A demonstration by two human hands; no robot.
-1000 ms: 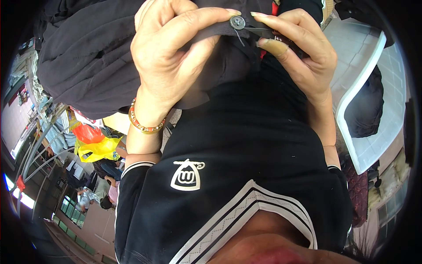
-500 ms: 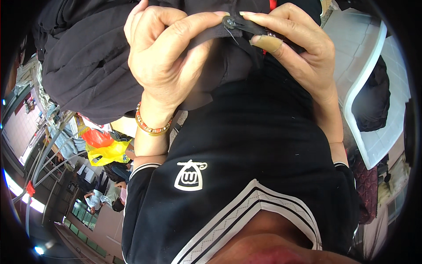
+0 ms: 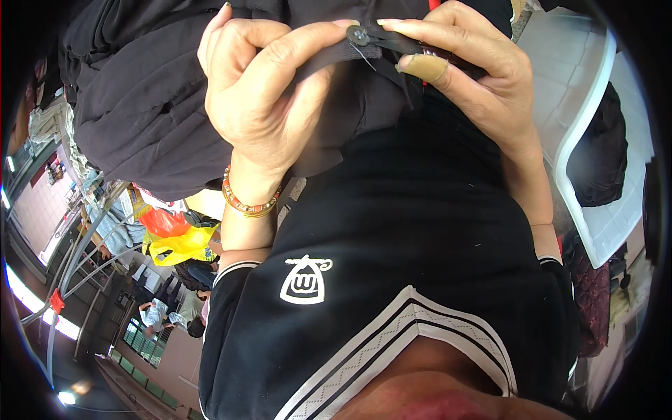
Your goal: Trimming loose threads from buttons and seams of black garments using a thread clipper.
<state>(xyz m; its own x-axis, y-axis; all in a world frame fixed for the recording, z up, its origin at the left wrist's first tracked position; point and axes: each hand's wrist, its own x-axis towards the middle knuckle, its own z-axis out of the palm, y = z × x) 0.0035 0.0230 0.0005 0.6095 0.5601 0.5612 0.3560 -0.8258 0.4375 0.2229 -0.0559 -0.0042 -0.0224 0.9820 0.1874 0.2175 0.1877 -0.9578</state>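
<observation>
My left hand (image 3: pixel 262 91) is closed, pinching the edge of a dark garment (image 3: pixel 133 105) between thumb and forefinger. At the fingertips, a round dark button (image 3: pixel 358 35) sits against that edge. A loose thread end (image 3: pixel 364 57) hangs below it. Just to the right, my right hand (image 3: pixel 483 73) is closed around a slim dark thing (image 3: pixel 434 54) with small shiny spots, mostly hidden by the fingers. Its thin end reaches to the button. A tan cover (image 3: pixel 425 68) wraps the right thumb. Dark cloth spreads over my lap and off to the left.
On the right stands a pale plastic bin (image 3: pixel 581 203) with dark cloth (image 3: pixel 598 154) inside. Lower left are metal rails (image 3: pixel 84 238), a yellow plastic bag (image 3: pixel 182 245) and a red bag (image 3: pixel 164 222). Other people (image 3: pixel 154 315) are farther off at the left.
Both hands keep nearly the same hold. The button and the left fingertips have shifted slightly left in the picture. The background has moved a little with the view.
</observation>
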